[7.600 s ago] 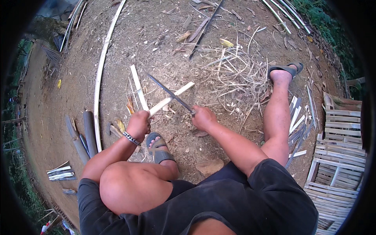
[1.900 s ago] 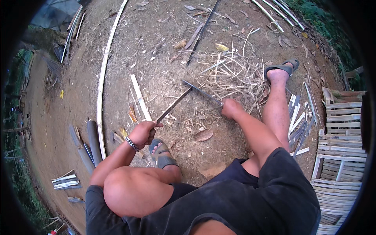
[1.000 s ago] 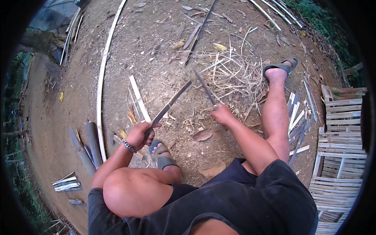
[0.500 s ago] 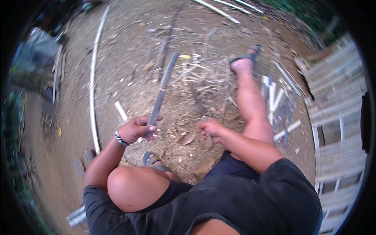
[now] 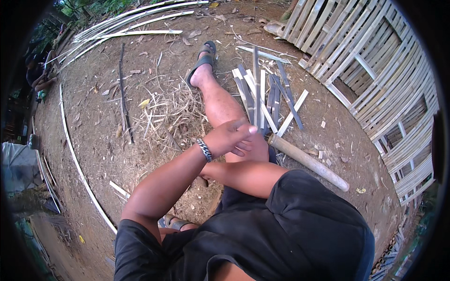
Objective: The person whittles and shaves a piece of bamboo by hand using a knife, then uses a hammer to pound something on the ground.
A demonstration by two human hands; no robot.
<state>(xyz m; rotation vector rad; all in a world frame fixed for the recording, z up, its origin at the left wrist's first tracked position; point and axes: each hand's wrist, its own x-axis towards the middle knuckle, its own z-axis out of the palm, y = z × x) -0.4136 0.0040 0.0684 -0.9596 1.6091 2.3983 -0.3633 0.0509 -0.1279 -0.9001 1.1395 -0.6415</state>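
Note:
My left hand point(image 5: 232, 138), with a chain bracelet at the wrist, reaches across over my right knee. Its thumb is stretched out and its fingers are apart. Just beyond the thumb lies the near end of a dark bamboo strip point(image 5: 256, 84), on a pile of dark and pale bamboo strips point(image 5: 246, 96) to the right of my leg. My right hand point(image 5: 205, 174) is mostly hidden beneath my left forearm. It holds a knife, whose dark blade point(image 5: 174, 140) shows in part past the forearm, over the shavings.
Curly bamboo shavings point(image 5: 164, 110) lie left of my outstretched leg. A round bamboo piece point(image 5: 309, 161) rests beside my right thigh. A slatted bamboo panel point(image 5: 365, 65) stands at right. Long pale strips point(image 5: 131, 23) lie at the far left, near another person point(image 5: 35, 75).
My left hand has swung rightward across my body, carrying the dark bamboo strip to the pile, and its fingers have loosened. The view has turned right. My left forearm now covers my right hand.

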